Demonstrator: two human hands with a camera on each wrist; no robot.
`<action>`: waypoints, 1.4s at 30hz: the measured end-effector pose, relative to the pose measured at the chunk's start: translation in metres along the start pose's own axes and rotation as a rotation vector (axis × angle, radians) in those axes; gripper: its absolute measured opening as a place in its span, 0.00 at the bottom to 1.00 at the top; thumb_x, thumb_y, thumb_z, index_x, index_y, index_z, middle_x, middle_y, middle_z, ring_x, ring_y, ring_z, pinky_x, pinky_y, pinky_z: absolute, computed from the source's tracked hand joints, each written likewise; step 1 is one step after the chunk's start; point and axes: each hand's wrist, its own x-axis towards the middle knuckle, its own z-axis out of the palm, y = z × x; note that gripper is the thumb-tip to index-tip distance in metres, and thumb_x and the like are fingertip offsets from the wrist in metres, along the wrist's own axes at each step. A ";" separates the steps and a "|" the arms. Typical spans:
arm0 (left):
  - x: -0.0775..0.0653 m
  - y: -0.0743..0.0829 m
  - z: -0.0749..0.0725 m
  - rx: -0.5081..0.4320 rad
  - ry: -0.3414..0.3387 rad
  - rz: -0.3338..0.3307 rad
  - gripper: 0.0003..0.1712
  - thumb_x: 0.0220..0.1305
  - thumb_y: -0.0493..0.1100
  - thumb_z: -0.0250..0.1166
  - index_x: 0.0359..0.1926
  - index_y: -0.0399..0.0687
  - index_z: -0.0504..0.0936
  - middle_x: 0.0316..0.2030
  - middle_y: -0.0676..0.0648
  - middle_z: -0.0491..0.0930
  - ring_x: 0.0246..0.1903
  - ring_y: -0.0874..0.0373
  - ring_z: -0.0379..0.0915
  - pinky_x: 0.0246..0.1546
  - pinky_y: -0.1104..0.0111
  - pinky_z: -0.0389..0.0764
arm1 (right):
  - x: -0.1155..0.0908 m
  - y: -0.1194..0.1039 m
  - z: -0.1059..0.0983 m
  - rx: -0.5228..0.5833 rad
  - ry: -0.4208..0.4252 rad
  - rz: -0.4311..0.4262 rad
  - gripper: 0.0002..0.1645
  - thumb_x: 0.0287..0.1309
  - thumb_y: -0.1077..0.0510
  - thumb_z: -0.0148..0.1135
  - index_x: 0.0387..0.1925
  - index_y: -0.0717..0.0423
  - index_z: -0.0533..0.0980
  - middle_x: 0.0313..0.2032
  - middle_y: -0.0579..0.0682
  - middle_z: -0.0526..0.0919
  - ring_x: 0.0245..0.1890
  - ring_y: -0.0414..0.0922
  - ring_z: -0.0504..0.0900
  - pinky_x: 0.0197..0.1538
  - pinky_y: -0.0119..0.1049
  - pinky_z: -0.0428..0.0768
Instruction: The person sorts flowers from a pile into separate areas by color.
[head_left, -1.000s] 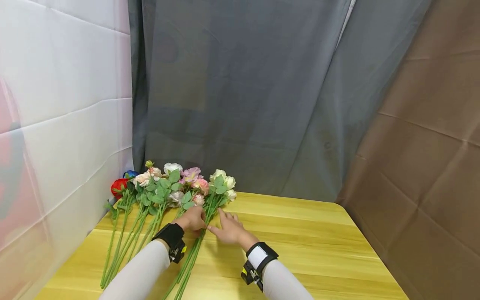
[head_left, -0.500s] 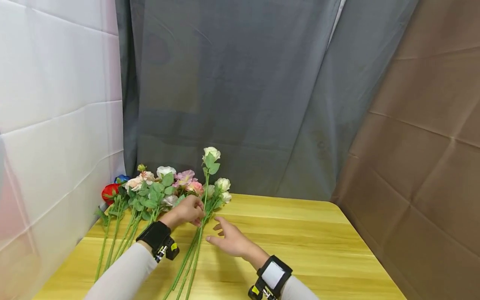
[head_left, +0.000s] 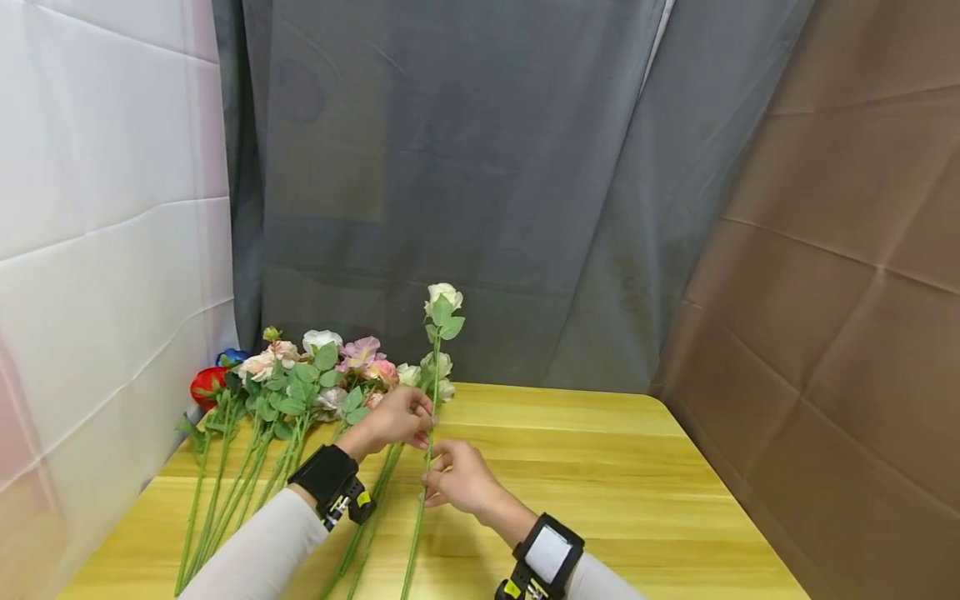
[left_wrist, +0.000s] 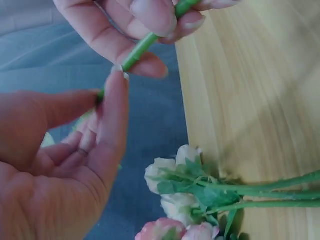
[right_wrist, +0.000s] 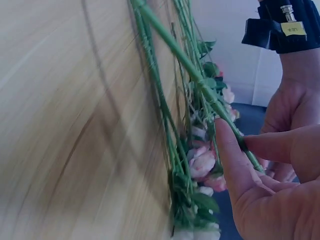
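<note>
One long-stemmed white rose is raised off the table, its bloom up and its green stem slanting down toward me. My left hand pinches that stem below the leaves, between thumb and fingertips. Just lower, my right hand grips it too, thumb against fingers, as the right wrist view shows. Behind the hands lie more white roses, their stems running along the table left of the raised one. My left hand partly covers these stems in the head view.
Left on the wooden table lie a red flower, a blue flower, pale pink blooms and a purple flower. A white cloth wall borders the left, a grey curtain the back, brown cloth the right.
The left hand has lifted one white rose out of the bunch and moved it right. My right hand, earlier beside the bunch with fingers apart, now holds the stem as well.
</note>
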 end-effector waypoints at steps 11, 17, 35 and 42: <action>-0.014 -0.016 -0.011 0.245 0.028 -0.003 0.07 0.72 0.39 0.64 0.40 0.37 0.80 0.32 0.40 0.78 0.26 0.48 0.81 0.25 0.60 0.86 | -0.017 0.025 -0.049 -0.160 0.078 -0.030 0.18 0.65 0.73 0.58 0.55 0.76 0.68 0.39 0.62 0.77 0.30 0.57 0.87 0.37 0.49 0.89; -0.021 -0.027 -0.017 0.350 0.080 -0.038 0.05 0.67 0.33 0.67 0.36 0.35 0.78 0.29 0.41 0.77 0.26 0.45 0.80 0.24 0.60 0.85 | -0.035 0.042 -0.106 -0.244 0.219 0.011 0.15 0.65 0.74 0.57 0.52 0.76 0.69 0.38 0.64 0.78 0.30 0.59 0.87 0.36 0.48 0.89; -0.027 -0.051 -0.002 0.485 0.025 -0.127 0.29 0.60 0.30 0.69 0.18 0.50 0.58 0.17 0.55 0.48 0.13 0.61 0.49 0.19 0.68 0.57 | -0.124 0.077 -0.273 -0.568 0.427 0.201 0.06 0.64 0.73 0.54 0.41 0.73 0.69 0.31 0.59 0.77 0.28 0.51 0.84 0.34 0.44 0.88; -0.024 -0.058 0.001 0.569 0.074 -0.153 0.36 0.59 0.27 0.67 0.16 0.56 0.49 0.16 0.57 0.39 0.10 0.63 0.47 0.16 0.71 0.52 | -0.136 0.082 -0.319 -0.666 0.415 0.276 0.05 0.59 0.73 0.55 0.37 0.73 0.70 0.31 0.59 0.78 0.25 0.49 0.83 0.32 0.46 0.88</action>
